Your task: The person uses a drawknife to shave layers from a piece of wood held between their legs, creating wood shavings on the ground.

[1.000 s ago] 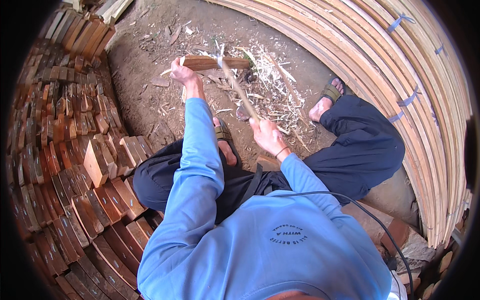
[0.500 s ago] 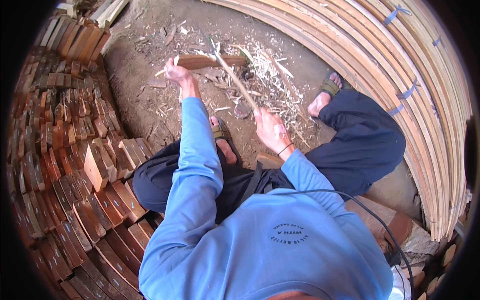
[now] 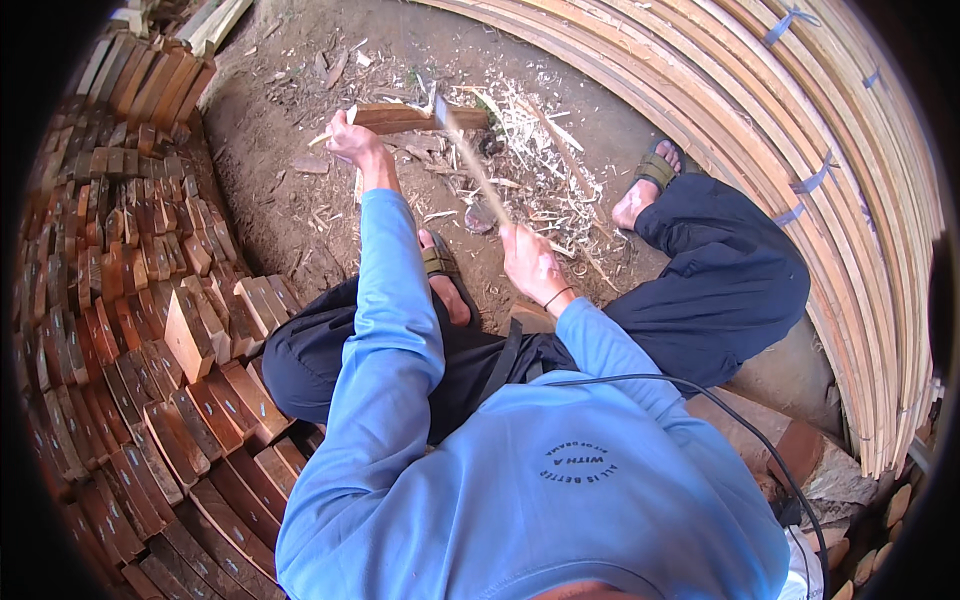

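My left hand (image 3: 354,140) is closed on the left end of a short wooden board (image 3: 395,118), which lies roughly level above the dirt. A thin pale sliver pokes out beside those fingers. In my right hand (image 3: 533,264) is the lower end of a long, pale wooden handle belonging to a chopping tool (image 3: 477,178). Its metal head, smeared by motion, is at the board's right part; whether it touches the wood I cannot tell. Pale wood shavings (image 3: 540,130) lie around the board's right end.
Stacked short wood blocks (image 3: 130,330) fill the left side. Long bent-looking strips (image 3: 700,70), bundled with blue ties, curve along the right. My sandalled feet (image 3: 648,185) rest apart on the dirt floor (image 3: 270,150). A black cable (image 3: 690,387) crosses my shirt.
The tool has swung, its head now lower and nearer the board's right part. My right hand has shifted slightly left. The board has stayed nearly in place in my left hand.
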{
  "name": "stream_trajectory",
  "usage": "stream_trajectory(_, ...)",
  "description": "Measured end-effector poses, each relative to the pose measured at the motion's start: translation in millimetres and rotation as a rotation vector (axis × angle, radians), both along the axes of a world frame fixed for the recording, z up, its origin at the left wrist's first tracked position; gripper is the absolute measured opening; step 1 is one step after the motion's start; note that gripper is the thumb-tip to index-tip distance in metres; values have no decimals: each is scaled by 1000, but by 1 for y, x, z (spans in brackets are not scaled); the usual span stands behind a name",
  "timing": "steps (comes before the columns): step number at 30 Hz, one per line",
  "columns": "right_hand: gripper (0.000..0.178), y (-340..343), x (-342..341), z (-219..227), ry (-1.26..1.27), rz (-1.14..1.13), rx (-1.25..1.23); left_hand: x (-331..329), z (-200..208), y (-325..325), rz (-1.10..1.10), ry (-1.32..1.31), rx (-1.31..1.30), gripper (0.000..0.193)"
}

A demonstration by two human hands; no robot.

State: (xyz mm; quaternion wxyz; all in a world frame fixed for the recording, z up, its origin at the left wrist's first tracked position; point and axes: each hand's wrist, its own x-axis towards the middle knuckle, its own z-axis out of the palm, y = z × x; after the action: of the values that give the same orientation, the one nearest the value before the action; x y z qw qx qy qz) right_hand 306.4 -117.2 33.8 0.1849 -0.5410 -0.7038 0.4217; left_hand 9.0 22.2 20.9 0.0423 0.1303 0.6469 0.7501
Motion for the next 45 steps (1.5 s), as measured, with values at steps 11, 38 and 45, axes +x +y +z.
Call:
stream_trajectory(11, 33, 2, -4, -11, -144, 128, -63, -15, -15, -8, 40, 173, -164, 31)
stream_trajectory(38, 42, 31, -5, 26, 4, 69, 183, -7, -8, -8, -25, -34, 22, 27)
stream_trajectory(45, 49, 45, 10, 30, -68, 89, -12, -9, -11, -14, -45, -111, 33, 28)
